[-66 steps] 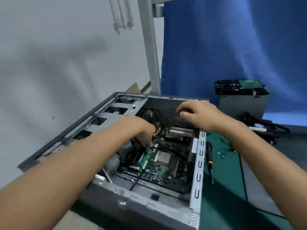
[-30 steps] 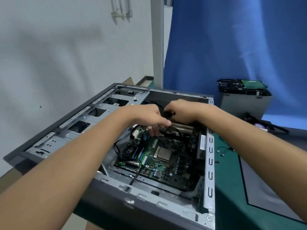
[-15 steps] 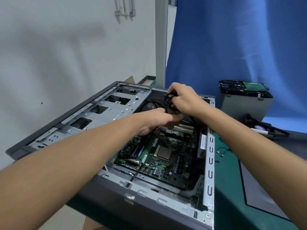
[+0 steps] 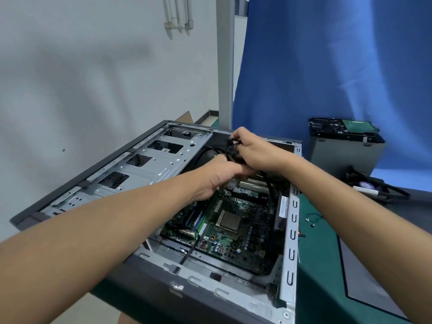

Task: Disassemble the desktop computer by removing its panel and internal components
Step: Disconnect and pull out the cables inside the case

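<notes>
The open grey computer case [image 4: 291, 232] lies on its side on a green mat, side panel off. Inside sits the green motherboard [image 4: 233, 223] with its bare square processor. My right hand [image 4: 254, 150] is raised over the case's far end and grips a bundle of black cables [image 4: 231, 148] with a connector. My left hand [image 4: 222, 176] sits just below it, fingers curled under the same cable bundle; its fingertips are hidden. A black cable [image 4: 268, 188] runs from the bundle down to the board.
A grey metal box [image 4: 346, 150] with a drive on top stands at the back right before a blue cloth. Black parts [image 4: 374, 188] lie beside it. Small screws [image 4: 311, 222] lie on the green mat [image 4: 320, 265]. A grey post [image 4: 225, 66] rises behind the case.
Both hands came together over the far end of the case. My right hand rose out of the case with the black cable bundle; my left hand followed up beneath it.
</notes>
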